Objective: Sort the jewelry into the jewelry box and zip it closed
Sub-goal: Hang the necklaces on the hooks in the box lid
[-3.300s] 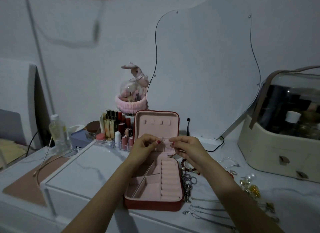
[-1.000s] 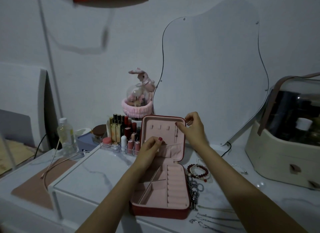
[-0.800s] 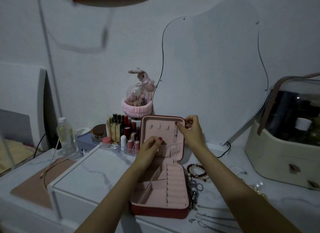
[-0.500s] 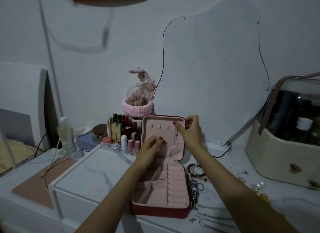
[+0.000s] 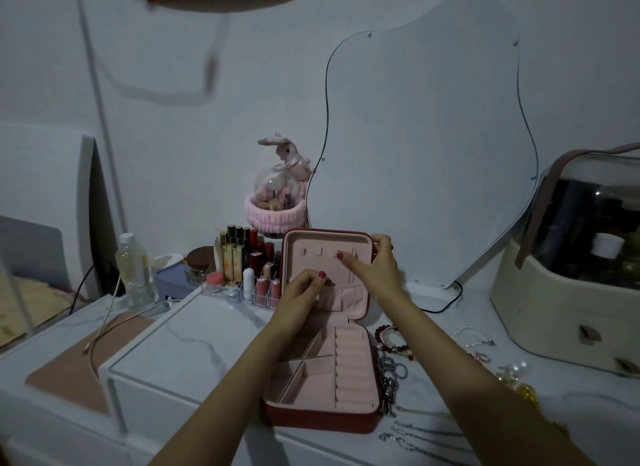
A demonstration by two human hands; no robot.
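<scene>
A red jewelry box (image 5: 353,372) with pink lining lies open on the white table, and its lid (image 5: 311,257) stands upright. My left hand (image 5: 301,295) pinches the top edge of the lid's pocket. My right hand (image 5: 375,268) grips the lid's upper right corner, thumb pressed by the row of hooks. A thin chain seems to hang from there toward the pocket. Right of the box lie red bead bracelets (image 5: 394,341), silver chains (image 5: 391,372), thin necklaces (image 5: 422,431), a pearl strand (image 5: 474,334) and pearl earrings (image 5: 516,370).
A lipstick organizer (image 5: 242,268), a clear bottle (image 5: 133,275) and a bunny dome (image 5: 277,195) stand behind and left of the box. A wavy mirror (image 5: 433,153) leans on the wall. A cream cosmetic case (image 5: 561,313) sits at right and a white drawer unit (image 5: 194,347) at left.
Both hands went from holding a chain in front of the lid to the lid itself. In the last second my right thumb slid left along the hooks; my left hand stayed at the pocket.
</scene>
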